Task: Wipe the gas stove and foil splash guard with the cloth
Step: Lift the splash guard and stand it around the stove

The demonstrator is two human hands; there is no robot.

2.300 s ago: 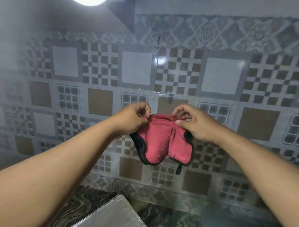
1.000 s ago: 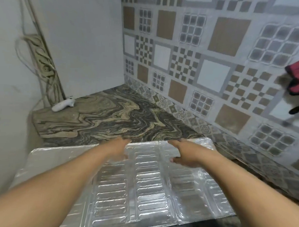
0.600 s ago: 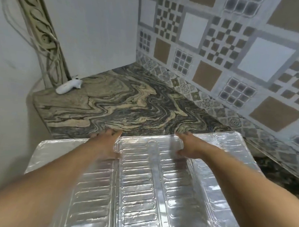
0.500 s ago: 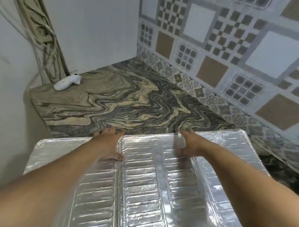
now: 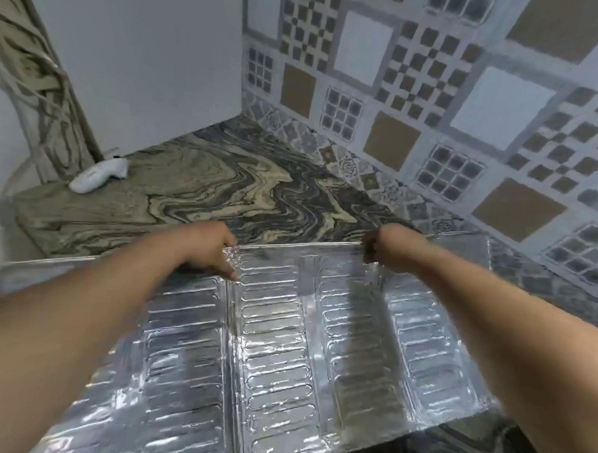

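Note:
The embossed silver foil splash guard [image 5: 278, 345] lies across the lower half of the view, over the marbled countertop [image 5: 224, 188]. My left hand [image 5: 211, 246] grips its far top edge near a fold line, fingers curled over the rim. My right hand [image 5: 389, 249] grips the same top edge further right. The red cloth and the gas stove are out of view.
A white handheld lighter-like object [image 5: 99, 176] lies at the far left of the counter beside a patterned pillar [image 5: 40, 78]. Patterned wall tiles [image 5: 433, 95] run along the right, and a plain white wall [image 5: 144, 58] stands behind.
The red cloth went out of my hands and now hangs on the wall, out of view. Both hands moved down to the foil guard and closed on its top edge.

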